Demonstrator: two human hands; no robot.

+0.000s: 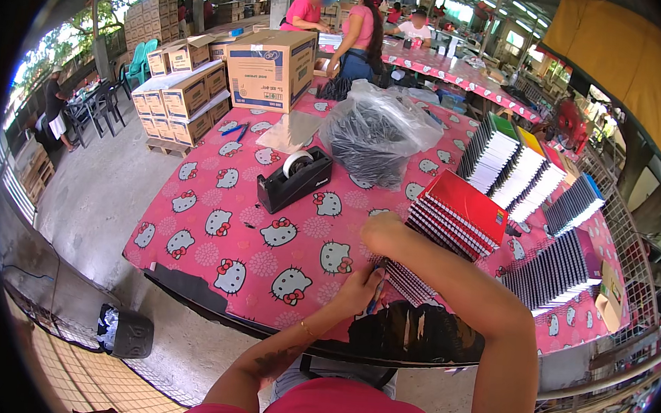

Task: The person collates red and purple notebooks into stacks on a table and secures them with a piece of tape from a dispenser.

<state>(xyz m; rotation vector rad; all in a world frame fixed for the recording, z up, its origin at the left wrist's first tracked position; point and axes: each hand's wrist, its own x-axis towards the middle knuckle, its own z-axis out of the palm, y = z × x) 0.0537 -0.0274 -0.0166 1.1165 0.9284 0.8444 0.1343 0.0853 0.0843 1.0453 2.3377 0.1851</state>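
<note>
At the table's near edge, my left hand (358, 293) is closed around a slim dark tool with blue handles (374, 306), its exact kind unclear. My right hand (382, 234) is bent down just beyond it, close to the coils of a spiral notebook stack (410, 284); its fingers are hidden. My right forearm crosses above this stack. Directly behind the forearm, red-covered spiral notebooks (463, 208) lie piled, coils facing me. A black tape dispenser (294, 180) with a white roll stands to the left of my hands.
A clear plastic bag of black coils (376, 137) lies mid-table. More notebook stacks (553, 273) fill the right side. Blue-handled pliers (235, 130) lie at the far left, near a large carton (271, 70). A black bin (127, 332) stands on the floor. Other people work behind.
</note>
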